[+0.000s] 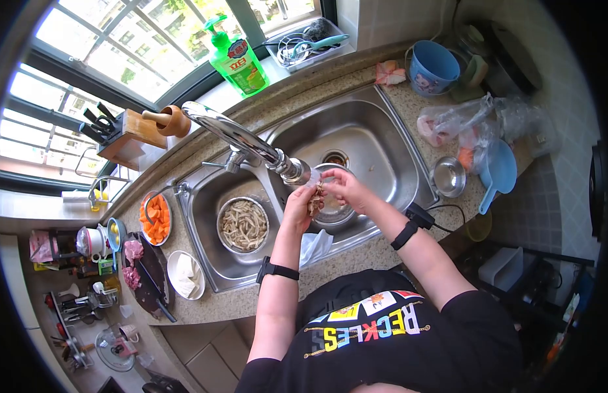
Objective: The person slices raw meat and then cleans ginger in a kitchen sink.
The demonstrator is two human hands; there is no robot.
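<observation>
Under the tap [296, 171], my left hand [300, 207] is closed around a small brownish, stringy clump [316, 202], whose kind I cannot make out. My right hand [348, 190] comes in from the right with curled fingers, pinching at the same clump. Beneath the hands, a metal bowl [340, 215] sits in the right basin [382, 144], partly hidden by them. In the left basin [200, 196] stands a metal bowl full of pale brown strips [244, 224]. A whitish plastic bag [316, 247] hangs over the sink's front edge.
Carrot chunks [157, 219] fill a bowl left of the sink, near a white bowl [186, 275] and a dark board with raw meat [132, 252] and a knife [157, 295]. Right are a small metal bowl [448, 177], plastic bags [458, 124] and a blue scoop [499, 169]. Dish soap [237, 64] stands behind.
</observation>
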